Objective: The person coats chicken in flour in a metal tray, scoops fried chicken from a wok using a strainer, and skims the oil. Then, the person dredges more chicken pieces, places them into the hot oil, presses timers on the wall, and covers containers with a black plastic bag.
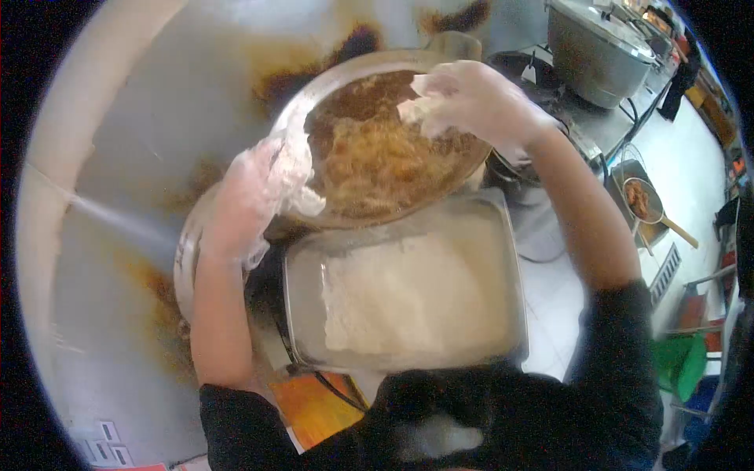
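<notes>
Head view: left hand (245, 192), gripping one floury piece (295, 166) by the pan rim (312, 89); right hand (485, 100), pinching a pale piece (420, 108) above frothy brown liquid (377, 161) (hot oil, presumably). Step, as judged: adding coated pieces. Next move calls for low, splash-free release.

2 arms (585, 208) reach forward, left hand (250, 192) and right hand (479, 100) curled.

Grey metal wall (118, 204) with brown scorch stains — pale tiled floor (691, 180), grey counter (613, 122) at right
</notes>
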`<state>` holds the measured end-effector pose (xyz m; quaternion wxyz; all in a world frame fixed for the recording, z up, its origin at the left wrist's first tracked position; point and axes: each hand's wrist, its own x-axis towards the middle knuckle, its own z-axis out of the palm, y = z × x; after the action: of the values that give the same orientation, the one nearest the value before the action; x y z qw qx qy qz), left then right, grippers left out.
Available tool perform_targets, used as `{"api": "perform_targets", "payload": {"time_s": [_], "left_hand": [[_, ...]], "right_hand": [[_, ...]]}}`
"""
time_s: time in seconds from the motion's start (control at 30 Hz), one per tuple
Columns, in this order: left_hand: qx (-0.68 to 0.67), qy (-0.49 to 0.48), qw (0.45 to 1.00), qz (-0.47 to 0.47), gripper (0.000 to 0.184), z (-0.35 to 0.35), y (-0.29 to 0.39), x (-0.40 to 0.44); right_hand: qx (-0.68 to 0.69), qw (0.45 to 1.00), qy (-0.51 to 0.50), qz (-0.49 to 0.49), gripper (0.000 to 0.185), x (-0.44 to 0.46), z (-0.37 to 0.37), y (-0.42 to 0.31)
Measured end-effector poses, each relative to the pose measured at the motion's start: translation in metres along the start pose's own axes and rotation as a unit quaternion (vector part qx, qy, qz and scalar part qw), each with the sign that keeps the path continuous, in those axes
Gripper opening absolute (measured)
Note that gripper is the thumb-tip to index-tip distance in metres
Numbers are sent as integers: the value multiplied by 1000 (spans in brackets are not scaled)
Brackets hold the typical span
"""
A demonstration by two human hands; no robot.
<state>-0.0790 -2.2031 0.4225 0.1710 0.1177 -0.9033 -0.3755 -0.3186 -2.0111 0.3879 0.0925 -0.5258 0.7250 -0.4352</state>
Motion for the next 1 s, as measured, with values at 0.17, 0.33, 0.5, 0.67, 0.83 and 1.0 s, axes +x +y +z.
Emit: {"api": "perform_targets", "payload": {"time_s": [0.17,0.33,0.5,0.67,0.83,1.0], "left_hand": [[150,-58,982,-98,33,20,-24,112],[149,-145,978,-36,24,41,-110,196],[256,-90,961,-53,23,56,-185,267],[365,-28,928,71,18,40,-113,253],[350,-38,912,213,27,-3,-26,157],[317,-205,902,212,24,-8,4,3]], "right_hand": [[-304,936,-137,111,23,115,33,78],[-320,935,-89,123,21,198,100,168],[-160,986,42,25,19,140,47,73],[-136,980,63,-128,22,52,-2,21],[-50,996,48,-62,30,-87,9,9],[118,976,9,182,32,-191,51,21]]}}
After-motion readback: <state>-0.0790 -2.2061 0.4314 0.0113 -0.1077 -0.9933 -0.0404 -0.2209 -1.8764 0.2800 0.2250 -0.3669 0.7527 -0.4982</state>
